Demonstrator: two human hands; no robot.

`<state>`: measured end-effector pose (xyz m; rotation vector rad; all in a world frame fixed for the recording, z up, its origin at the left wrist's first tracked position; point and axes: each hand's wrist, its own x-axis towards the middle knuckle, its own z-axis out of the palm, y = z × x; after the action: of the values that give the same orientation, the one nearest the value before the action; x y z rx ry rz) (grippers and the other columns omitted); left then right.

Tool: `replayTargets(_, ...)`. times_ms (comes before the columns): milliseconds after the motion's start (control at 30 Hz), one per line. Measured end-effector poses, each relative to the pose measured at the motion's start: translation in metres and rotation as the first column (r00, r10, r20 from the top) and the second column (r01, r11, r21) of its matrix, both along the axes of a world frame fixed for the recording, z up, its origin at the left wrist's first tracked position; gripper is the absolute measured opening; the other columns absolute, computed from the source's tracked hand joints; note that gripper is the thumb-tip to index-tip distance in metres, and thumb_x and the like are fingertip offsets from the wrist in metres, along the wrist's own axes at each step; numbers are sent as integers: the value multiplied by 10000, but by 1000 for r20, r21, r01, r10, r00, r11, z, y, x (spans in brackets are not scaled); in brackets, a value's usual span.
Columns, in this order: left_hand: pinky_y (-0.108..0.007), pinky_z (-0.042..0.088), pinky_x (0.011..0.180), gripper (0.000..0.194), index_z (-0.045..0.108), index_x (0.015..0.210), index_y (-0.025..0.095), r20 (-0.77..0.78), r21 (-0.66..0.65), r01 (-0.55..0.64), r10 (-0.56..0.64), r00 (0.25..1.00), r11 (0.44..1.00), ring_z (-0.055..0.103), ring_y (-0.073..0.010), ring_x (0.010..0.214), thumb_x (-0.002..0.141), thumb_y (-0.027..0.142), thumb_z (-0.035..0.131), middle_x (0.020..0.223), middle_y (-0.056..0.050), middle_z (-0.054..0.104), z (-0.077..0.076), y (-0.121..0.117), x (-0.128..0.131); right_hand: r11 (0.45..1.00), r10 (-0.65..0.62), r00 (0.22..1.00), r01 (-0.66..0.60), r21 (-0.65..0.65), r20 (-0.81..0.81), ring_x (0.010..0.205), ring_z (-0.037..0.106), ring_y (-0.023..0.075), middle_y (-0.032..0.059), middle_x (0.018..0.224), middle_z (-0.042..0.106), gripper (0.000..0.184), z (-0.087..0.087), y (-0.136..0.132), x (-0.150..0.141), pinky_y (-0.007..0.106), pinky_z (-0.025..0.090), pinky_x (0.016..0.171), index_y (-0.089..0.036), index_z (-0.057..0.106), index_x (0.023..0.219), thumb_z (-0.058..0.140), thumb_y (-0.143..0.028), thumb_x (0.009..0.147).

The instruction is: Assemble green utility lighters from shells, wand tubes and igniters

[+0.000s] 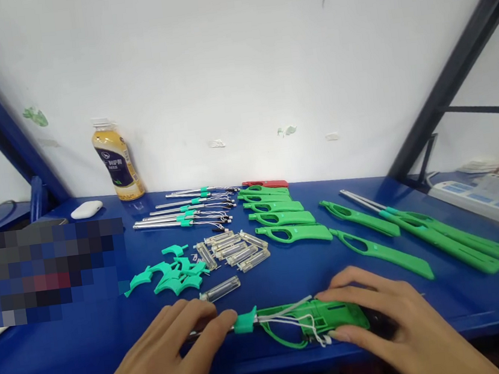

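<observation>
At the table's front edge lies an open green lighter housing [341, 314], a long-handled gas lighter half with its inner side up. My right hand [395, 315] grips its handle end between thumb and fingers. With thumb and fingertips, my left hand [169, 348] pinches the metal lighter tube, which is mostly hidden under the fingers. The tube's teal collar [245, 321] meets the housing's front end. White wires [288, 316] run from the collar over the trigger loop towards my right thumb. Just beyond my left hand rests a clear fuel tank [221, 289].
Teal triggers [176, 276], several clear tanks [237, 250], metal tubes with wires [185, 220] and green housing halves [296, 233] lie behind. Two lighters with tubes [442, 239] are at right. A bottle [117, 164] and white case [87, 209] stand near the wall.
</observation>
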<state>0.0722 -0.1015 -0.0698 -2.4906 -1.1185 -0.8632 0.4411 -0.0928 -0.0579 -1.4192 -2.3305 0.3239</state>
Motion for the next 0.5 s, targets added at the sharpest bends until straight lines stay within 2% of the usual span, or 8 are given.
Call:
replayTargets(133,-235,628,853,460,676,1331,289,-36,-1,26,-26,999,1000,771,-173,983,987,89,444,1137,-27,773,11,3,8,1000,-12,1000,12,25,-17,970,778,213,26,1265,737,338,-3,0,1,315,639,887,-425,744,1328,662,-525,1016)
replayTargets(267,-263,631,887,475,660,1334,289,-60,22,2,0,998,1000,781,-174,960,965,73,453,1115,-12,782,14,3,11,999,-11,1000,11,44,-6,946,783,208,35,1247,749,345,-5,0,1,297,649,856,-413,749,1328,661,-528,1016)
replayTargets(400,-300,647,871,631,597,1460,319,-110,-11,-13,12,994,1000,778,-190,967,914,48,430,1155,-21,777,14,1,13,997,-9,1000,11,81,-16,913,790,206,29,1228,757,308,-9,1,2,301,658,837,-422,780,1257,666,-554,1003)
replayTargets(500,-384,650,914,754,558,1511,360,-143,-45,-15,8,990,999,767,-214,978,868,1,396,1205,-27,767,16,0,15,994,-2,999,7,106,-48,940,794,214,40,1216,761,328,-14,2,4,277,657,816,-406,781,1272,684,-545,991)
